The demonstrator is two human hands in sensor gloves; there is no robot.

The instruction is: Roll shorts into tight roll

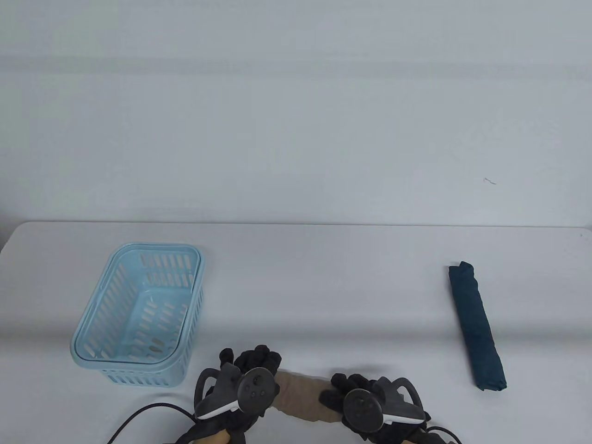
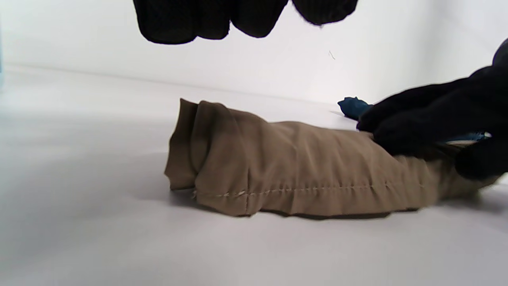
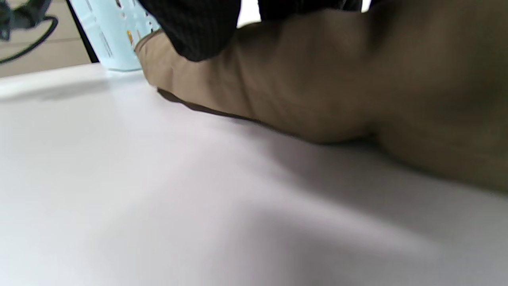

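In the left wrist view alone, left hand [image 2: 238,18] fingers loose above tan shorts [image 2: 293,167], right hand [image 2: 436,119] gripping them.

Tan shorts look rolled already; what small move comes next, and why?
Probably a final tightening press: the right hand rests on the tan roll, but the left hand hovers above its looser, layered end. Bringing it down there would likely firm the roll.

Plain white room, white tabletop

A smooth white table [image 1: 323,259] meets a bare pale grey-white wall [image 1: 296,115]; soft, even light casts faint shadows.
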